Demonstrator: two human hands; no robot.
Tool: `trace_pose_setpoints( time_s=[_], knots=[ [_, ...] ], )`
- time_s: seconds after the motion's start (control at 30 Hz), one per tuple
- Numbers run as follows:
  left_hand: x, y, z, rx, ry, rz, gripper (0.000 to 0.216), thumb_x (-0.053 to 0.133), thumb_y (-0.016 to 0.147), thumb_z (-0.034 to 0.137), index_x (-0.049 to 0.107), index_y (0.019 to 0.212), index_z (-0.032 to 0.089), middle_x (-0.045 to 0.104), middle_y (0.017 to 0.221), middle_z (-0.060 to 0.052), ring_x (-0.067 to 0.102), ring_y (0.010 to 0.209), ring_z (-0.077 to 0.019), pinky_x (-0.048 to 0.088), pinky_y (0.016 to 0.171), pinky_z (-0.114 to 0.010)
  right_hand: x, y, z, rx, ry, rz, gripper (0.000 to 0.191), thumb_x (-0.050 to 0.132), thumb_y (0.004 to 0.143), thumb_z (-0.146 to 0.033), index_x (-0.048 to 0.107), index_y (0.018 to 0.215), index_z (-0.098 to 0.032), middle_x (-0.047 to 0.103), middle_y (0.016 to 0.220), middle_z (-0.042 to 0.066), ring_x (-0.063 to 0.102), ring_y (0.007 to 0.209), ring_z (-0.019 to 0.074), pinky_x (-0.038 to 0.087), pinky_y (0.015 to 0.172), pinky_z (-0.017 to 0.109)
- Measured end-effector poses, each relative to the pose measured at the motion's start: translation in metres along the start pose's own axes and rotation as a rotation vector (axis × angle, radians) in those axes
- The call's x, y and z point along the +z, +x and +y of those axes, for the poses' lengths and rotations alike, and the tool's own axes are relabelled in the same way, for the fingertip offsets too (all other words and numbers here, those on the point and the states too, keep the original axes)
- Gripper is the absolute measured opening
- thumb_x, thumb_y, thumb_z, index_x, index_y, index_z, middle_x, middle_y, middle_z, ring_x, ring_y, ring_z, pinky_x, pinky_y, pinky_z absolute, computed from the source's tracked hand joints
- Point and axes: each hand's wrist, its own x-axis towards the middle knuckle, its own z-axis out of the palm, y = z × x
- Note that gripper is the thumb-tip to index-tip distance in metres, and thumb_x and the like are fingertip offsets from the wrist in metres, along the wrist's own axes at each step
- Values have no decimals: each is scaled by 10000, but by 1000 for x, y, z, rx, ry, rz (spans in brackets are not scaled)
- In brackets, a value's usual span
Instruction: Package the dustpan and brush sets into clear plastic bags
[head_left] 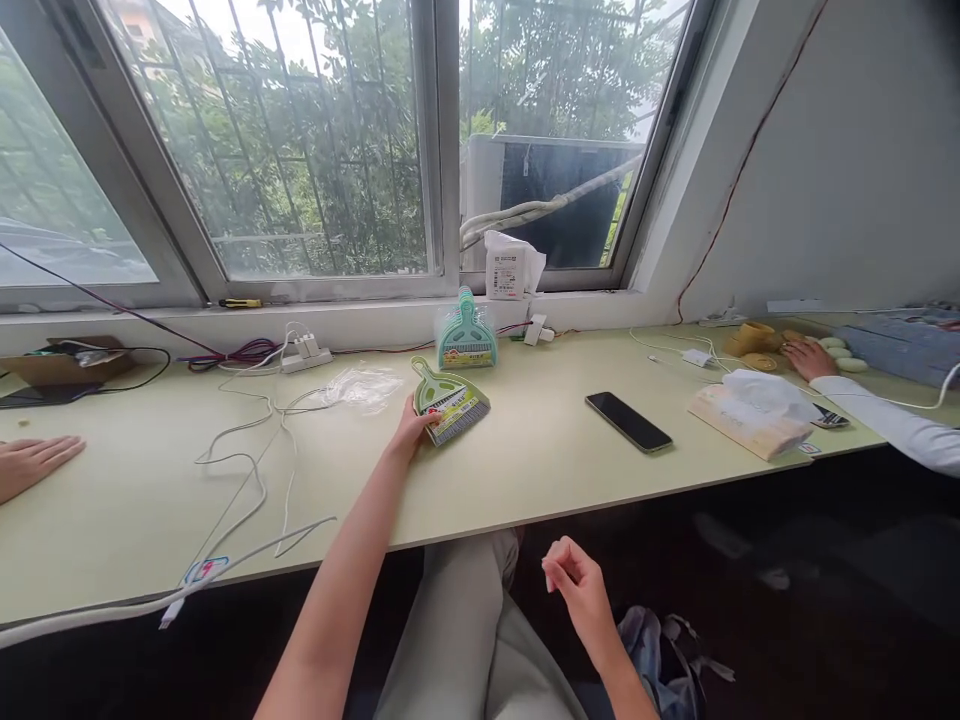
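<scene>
My left hand is closed on a small green dustpan-and-brush set with a printed label. The set is tilted just over the table, its grey bristles facing the lower right. Whether it touches the tabletop, I cannot tell. Behind it, against the wall below the window, a stack of similar teal dustpan-and-brush sets stands in clear wrap. My right hand hovers over my lap, below the table edge, its fingers curled to the thumb with nothing visible in them.
On the table lie a black phone, a tissue pack, crumpled clear plastic and loose white cables. A power strip sits by the wall. Other people's hands rest at the far left and far right.
</scene>
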Motion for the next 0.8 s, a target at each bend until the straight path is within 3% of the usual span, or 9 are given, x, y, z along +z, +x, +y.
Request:
trace_pose_setpoints(
  time_s=[0.13,0.23,0.3,0.37,0.47,0.53,0.63,0.7,0.8],
  knots=[
    [-2,2,-2,30,-22,3,794,792,535,111,449,1239,238,623,1130,-88,655,958,-240,552,819,-372,9,44,-26,-13,50,-60,360,566,821,-563,568,633,-255,483,456,-14,438,418,147,362,470,300],
    [-2,3,-4,41,-38,5,797,794,530,116,448,1238,234,623,1115,-85,655,956,-241,553,817,-376,19,103,-42,-53,96,-113,264,527,850,-483,658,854,-254,640,629,24,532,478,146,421,484,289],
    [-2,2,-3,30,-54,12,824,801,518,116,435,1247,237,622,1111,-85,657,944,-244,560,795,-375,25,149,-47,-66,162,-57,225,562,799,-347,652,993,-279,698,904,45,644,704,172,507,614,306],
    [-1,0,-2,22,-79,18,844,806,514,122,422,1257,239,620,1112,-86,660,928,-244,566,772,-370,33,194,-47,10,228,-28,394,617,662,-172,631,1030,-312,628,1195,28,611,1079,209,521,824,338],
    [-2,-3,1,38,-130,36,821,801,546,159,417,1267,243,614,1131,-84,662,927,-235,569,767,-362,52,244,-36,183,252,-78,430,626,616,-127,622,1015,-288,599,1242,45,540,1214,210,489,943,359],
    [-4,-6,3,71,-159,64,781,786,582,188,421,1270,254,609,1150,-78,660,948,-223,566,791,-353,68,263,-22,242,297,-99,339,616,656,-177,603,989,-241,653,1115,72,652,1013,196,519,914,369],
    [-9,-7,4,100,-173,116,744,767,609,205,425,1267,263,606,1158,-67,656,973,-211,558,829,-349,90,273,-4,307,313,-29,404,592,691,-194,527,1085,-261,674,1014,36,689,757,158,572,801,382],
    [-10,-6,3,89,-180,136,762,767,598,194,417,1270,266,603,1163,-65,653,989,-216,556,842,-358,100,273,1,313,349,-72,417,596,721,-216,500,1118,-298,665,1068,8,690,799,141,576,794,359],
    [-9,-4,1,81,-185,117,795,775,580,173,410,1278,280,595,1192,-63,638,1039,-233,547,874,-379,107,263,-5,259,485,-344,297,594,798,-359,549,1084,-295,659,1137,3,664,981,149,553,869,339]
  ],
)
